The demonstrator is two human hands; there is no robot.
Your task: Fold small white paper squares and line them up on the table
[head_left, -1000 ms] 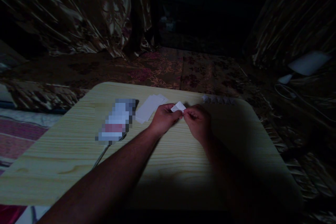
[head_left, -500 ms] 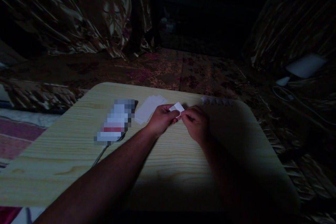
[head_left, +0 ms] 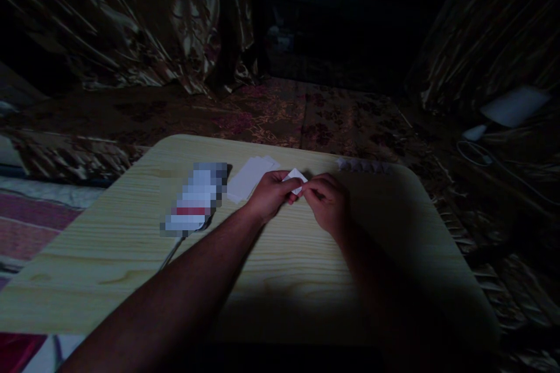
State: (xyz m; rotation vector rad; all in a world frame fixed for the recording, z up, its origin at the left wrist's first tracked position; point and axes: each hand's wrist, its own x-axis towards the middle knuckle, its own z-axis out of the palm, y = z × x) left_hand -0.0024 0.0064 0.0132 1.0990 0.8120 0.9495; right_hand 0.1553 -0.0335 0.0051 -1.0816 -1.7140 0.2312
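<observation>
Between my two hands, above the wooden table [head_left: 280, 256], is a small folded piece of white paper [head_left: 298, 175]. My left hand [head_left: 276, 191] pinches it, the thumb lying across its face. The fingertips of my right hand [head_left: 326, 198] are closed at the paper's right corner. Just left of my left hand lies a stack of white paper strips [head_left: 248, 178], slightly fanned. A row of several small folded paper pieces [head_left: 363, 165] sits near the far edge, beyond my right hand.
On the table's left side lies a phone-like device with a blurred-out screen [head_left: 192, 198], a cable [head_left: 170, 253] running from it. Beyond the table is a patterned, cloth-covered surface [head_left: 262, 111] with curtains [head_left: 175, 23]. A white lamp [head_left: 514, 108] stands at the right.
My left thumb has shifted over the folded paper, covering more of it and hiding the curved opening. Both hands stay in nearly the same place; the view has tilted slightly.
</observation>
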